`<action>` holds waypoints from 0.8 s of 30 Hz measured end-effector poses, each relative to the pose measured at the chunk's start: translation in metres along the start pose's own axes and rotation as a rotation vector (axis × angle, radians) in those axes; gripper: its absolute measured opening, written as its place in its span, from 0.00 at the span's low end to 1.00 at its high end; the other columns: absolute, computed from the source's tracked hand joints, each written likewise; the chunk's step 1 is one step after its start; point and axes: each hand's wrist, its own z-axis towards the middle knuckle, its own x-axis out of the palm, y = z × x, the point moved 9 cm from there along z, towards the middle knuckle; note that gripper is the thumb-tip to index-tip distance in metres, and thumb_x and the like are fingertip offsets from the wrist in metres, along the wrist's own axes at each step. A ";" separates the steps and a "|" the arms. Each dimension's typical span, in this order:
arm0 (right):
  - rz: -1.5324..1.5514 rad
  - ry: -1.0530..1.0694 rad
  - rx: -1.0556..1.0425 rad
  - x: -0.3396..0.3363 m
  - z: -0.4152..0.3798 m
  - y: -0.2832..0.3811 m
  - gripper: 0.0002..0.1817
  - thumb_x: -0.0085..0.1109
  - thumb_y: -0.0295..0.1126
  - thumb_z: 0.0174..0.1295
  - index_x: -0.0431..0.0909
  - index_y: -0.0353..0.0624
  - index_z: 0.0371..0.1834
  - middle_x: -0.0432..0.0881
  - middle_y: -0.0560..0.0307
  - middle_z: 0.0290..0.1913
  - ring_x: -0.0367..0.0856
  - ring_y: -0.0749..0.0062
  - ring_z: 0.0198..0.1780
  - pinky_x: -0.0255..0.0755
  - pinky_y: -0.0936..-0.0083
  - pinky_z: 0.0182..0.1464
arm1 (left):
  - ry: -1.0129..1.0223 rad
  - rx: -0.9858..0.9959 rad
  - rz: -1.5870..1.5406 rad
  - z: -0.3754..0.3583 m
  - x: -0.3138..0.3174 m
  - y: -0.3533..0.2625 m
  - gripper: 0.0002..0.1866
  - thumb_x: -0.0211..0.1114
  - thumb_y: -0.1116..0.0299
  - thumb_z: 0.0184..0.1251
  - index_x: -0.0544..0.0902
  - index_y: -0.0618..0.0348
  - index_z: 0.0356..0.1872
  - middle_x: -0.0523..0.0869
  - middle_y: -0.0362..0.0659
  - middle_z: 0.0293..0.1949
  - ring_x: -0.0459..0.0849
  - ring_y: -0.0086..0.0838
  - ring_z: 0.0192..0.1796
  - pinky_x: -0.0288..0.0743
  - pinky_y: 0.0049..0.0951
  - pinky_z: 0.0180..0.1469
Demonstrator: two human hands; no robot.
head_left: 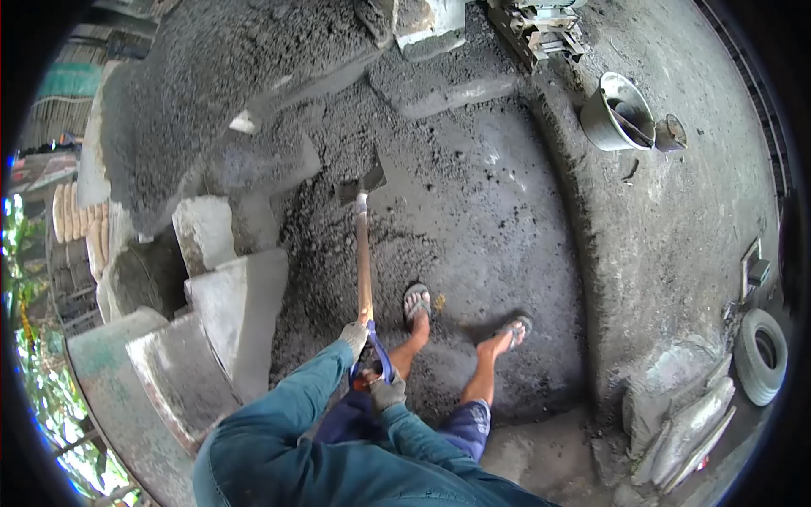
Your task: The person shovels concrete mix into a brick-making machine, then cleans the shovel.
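Shovel (pixel 363 190) clutched by L hand (pixel 355 337) at shaft (pixel 364 266), R hand (pixel 389 393) at handle (pixel 383 357); bucket (pixel 597 122) w/ unclear dark contents (pixel 627 112) at R.

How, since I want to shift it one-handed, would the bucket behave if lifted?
The bucket is probably stiff, as it holds an evenly round shape. The things inside likely add weight and may slide if it tilts.

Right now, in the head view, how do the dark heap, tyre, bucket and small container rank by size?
1. Dark heap, upper left
2. Bucket and tyre: too alike to rank
3. Small container beside the bucket
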 end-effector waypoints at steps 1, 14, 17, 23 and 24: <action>-0.070 0.000 -0.081 0.020 0.013 -0.005 0.15 0.71 0.30 0.59 0.79 0.42 0.47 0.82 0.61 0.34 0.78 0.79 0.31 0.74 0.77 0.32 | -0.033 0.055 0.139 0.019 -0.025 -0.012 0.39 0.41 0.34 0.74 0.83 0.65 0.44 0.86 0.63 0.38 0.84 0.56 0.49 0.75 0.48 0.47; 0.466 0.111 -0.010 -0.075 0.265 -0.006 0.15 0.63 0.21 0.62 0.77 0.40 0.52 0.84 0.55 0.39 0.83 0.65 0.41 0.80 0.67 0.47 | 0.269 -0.026 -0.103 0.117 0.056 -0.048 0.46 0.46 0.25 0.66 0.74 0.60 0.64 0.86 0.54 0.48 0.88 0.48 0.43 0.82 0.52 0.42; 0.386 0.027 0.029 -0.110 0.214 -0.028 0.17 0.64 0.20 0.60 0.77 0.40 0.53 0.84 0.55 0.42 0.84 0.65 0.42 0.81 0.66 0.47 | 0.437 -0.093 -0.415 0.118 0.088 -0.053 0.50 0.47 0.23 0.64 0.65 0.62 0.68 0.84 0.57 0.49 0.87 0.50 0.44 0.82 0.55 0.45; 0.548 -0.051 -0.056 -0.170 0.020 0.012 0.23 0.70 0.36 0.61 0.72 0.39 0.54 0.83 0.55 0.42 0.85 0.62 0.42 0.80 0.63 0.46 | 0.375 -0.154 -1.204 0.128 0.156 -0.118 0.26 0.63 0.38 0.66 0.71 0.51 0.39 0.77 0.43 0.25 0.78 0.42 0.22 0.74 0.49 0.24; 0.541 -0.148 -0.120 -0.196 0.001 -0.001 0.21 0.71 0.34 0.60 0.73 0.38 0.51 0.83 0.53 0.42 0.85 0.60 0.42 0.81 0.62 0.46 | 0.386 -0.233 -1.206 0.120 0.171 -0.115 0.21 0.66 0.45 0.67 0.72 0.50 0.34 0.76 0.43 0.24 0.76 0.39 0.21 0.72 0.46 0.22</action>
